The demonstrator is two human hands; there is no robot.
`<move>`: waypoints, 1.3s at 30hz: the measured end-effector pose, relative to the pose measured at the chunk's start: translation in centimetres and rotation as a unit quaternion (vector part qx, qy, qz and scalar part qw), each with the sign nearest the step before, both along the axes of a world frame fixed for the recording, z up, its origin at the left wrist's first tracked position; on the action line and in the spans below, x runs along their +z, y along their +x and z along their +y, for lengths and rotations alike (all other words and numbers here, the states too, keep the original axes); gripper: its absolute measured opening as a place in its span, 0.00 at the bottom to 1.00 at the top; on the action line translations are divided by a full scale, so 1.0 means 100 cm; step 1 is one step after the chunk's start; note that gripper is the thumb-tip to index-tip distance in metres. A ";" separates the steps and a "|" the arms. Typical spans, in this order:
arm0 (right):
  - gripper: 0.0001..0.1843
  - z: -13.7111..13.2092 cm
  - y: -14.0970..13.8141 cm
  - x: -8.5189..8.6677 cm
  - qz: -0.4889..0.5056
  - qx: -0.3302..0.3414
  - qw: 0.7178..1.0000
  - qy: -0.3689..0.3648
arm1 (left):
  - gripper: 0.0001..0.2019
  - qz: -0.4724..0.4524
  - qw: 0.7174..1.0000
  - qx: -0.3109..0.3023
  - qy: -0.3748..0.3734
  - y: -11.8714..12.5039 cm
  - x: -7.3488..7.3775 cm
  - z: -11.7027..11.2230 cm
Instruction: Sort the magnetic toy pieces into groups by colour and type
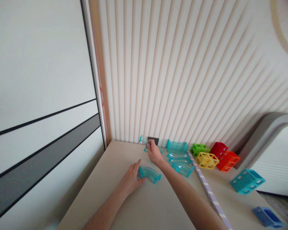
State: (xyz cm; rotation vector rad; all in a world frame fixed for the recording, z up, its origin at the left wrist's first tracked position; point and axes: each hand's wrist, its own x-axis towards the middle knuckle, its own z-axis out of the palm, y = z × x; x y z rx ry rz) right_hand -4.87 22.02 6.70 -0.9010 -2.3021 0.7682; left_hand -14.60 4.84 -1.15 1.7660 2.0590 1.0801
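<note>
My left hand (131,179) rests low over the table, its thumb and fingers around the left end of a curved, see-through teal track piece (150,174). Farther back, near the wall, my right hand (155,152) is closed on another clear teal track piece (143,139), which is partly hidden by the fingers. Beneath that hand lies a further teal piece (161,150), mostly covered. To the right of it, a straight teal track piece (177,147), a wavy one (180,157) and a curved one (182,169) lie in a column.
A purple-and-white striped strip (207,188) runs along the table (172,204). Beyond it stand green (199,149), yellow (207,160), red (218,149), orange (228,160), teal (247,181) and blue (268,217) open-sided blocks. A ribbed wall (144,80) closes off the back; a white cabinet (43,64) stands left.
</note>
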 end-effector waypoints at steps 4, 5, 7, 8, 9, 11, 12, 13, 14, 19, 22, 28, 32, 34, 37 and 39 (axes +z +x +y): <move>0.19 -0.008 0.032 0.004 0.075 0.055 0.990 -0.110 | 0.39 0.018 0.991 0.031 0.128 -0.007 0.017 -0.006; 0.21 -0.011 0.040 0.005 0.084 0.070 0.985 -0.135 | 0.38 0.022 0.986 0.034 0.161 -0.008 0.021 -0.007; 0.26 -0.019 0.056 0.008 0.090 0.099 0.975 -0.179 | 0.37 0.028 0.978 0.026 0.204 -0.008 0.027 -0.010; 0.27 -0.024 0.063 0.009 0.089 0.113 0.970 -0.198 | 0.37 0.033 0.975 0.016 0.220 -0.007 0.028 -0.010; 0.28 -0.029 0.069 0.009 0.086 0.125 0.965 -0.213 | 0.36 0.040 0.972 0.005 0.230 -0.006 0.028 -0.011; 0.29 -0.039 0.078 0.010 0.079 0.142 0.958 -0.236 | 0.34 0.053 0.970 -0.016 0.235 -0.002 0.026 -0.011; 0.29 -0.043 0.080 0.009 0.075 0.147 0.956 -0.242 | 0.33 0.058 0.970 -0.025 0.233 0.000 0.025 -0.011; 0.30 -0.047 0.082 0.008 0.073 0.148 0.955 -0.246 | 0.31 0.058 0.971 -0.032 0.229 0.002 0.023 -0.011; 0.30 -0.050 0.083 0.007 0.072 0.145 0.955 -0.247 | 0.29 0.055 0.972 -0.037 0.225 0.004 0.022 -0.010; 0.31 -0.058 0.093 -0.004 0.099 0.067 0.972 -0.204 | 0.20 0.017 0.978 0.003 0.209 0.005 0.018 -0.006; 0.29 -0.070 0.107 -0.014 0.115 0.010 0.986 -0.120 | 0.19 0.006 0.978 0.030 0.207 0.003 0.016 -0.003; 0.24 -0.092 0.120 -0.039 0.050 -0.056 0.990 0.116 | 0.20 -0.001 0.981 0.021 0.191 0.004 0.013 -0.001; 0.21 -0.093 0.118 -0.048 0.021 -0.085 0.976 0.200 | 0.19 -0.002 0.984 0.012 0.176 0.007 0.014 -0.002; 0.20 -0.092 0.119 -0.051 0.013 -0.093 0.971 0.219 | 0.19 -0.001 0.986 0.008 0.168 0.007 0.015 -0.003; 0.19 -0.094 0.120 -0.054 0.004 -0.102 0.968 0.230 | 0.19 -0.002 0.988 0.004 0.156 0.008 0.014 -0.003; 0.20 -0.095 0.120 -0.056 -0.003 -0.110 0.967 0.231 | 0.19 -0.005 0.989 0.003 0.148 0.008 0.013 -0.003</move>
